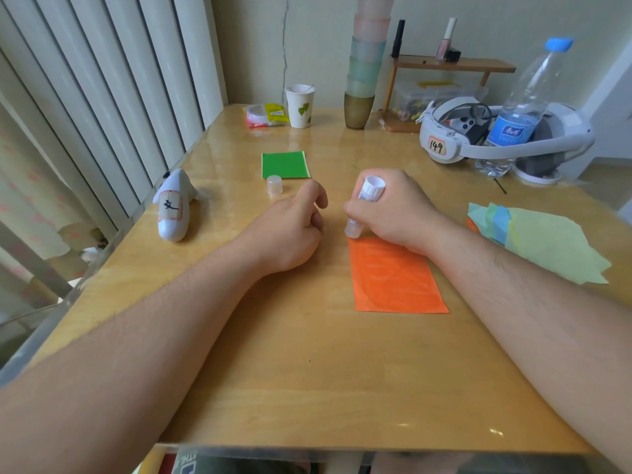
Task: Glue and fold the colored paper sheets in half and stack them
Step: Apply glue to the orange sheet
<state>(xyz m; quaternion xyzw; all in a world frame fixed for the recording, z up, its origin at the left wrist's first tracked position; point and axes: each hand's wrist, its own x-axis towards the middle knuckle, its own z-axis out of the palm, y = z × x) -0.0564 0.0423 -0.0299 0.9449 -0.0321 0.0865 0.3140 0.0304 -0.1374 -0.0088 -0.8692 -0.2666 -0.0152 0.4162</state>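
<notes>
Orange paper sheet (396, 275) lies flat on the wooden table (307, 371), right of centre and close to the person, and its surface looks streaked. Farther right, a loose pile of colored sheets (543, 241), mostly pale yellow-green with blue and orange edges showing, rests near the table's right edge, well apart from the folded green sheet (285, 164) that lies alone toward the back left of centre.

At the back right sit a white headset (444, 138) with a label and a water bottle (523, 111) standing just beside it. A tall stack of cups (364, 70) and a paper cup (300, 106) stand at the far edge.

Right hand (393, 210) is curled in a full fist round a glue stick (366, 203), held tilted with its white base up and its tip down, touching the far left corner of the orange sheet. The heel of this hand rests on the sheet's far edge.

Left hand (290, 230) rests on the bare table just left of the orange sheet, fingers loosely curled under and holding nothing; it does not touch the paper.

Glue cap (274, 185) stands upright on the table just in front of the green sheet, near the left hand's knuckles but apart from them.
</notes>
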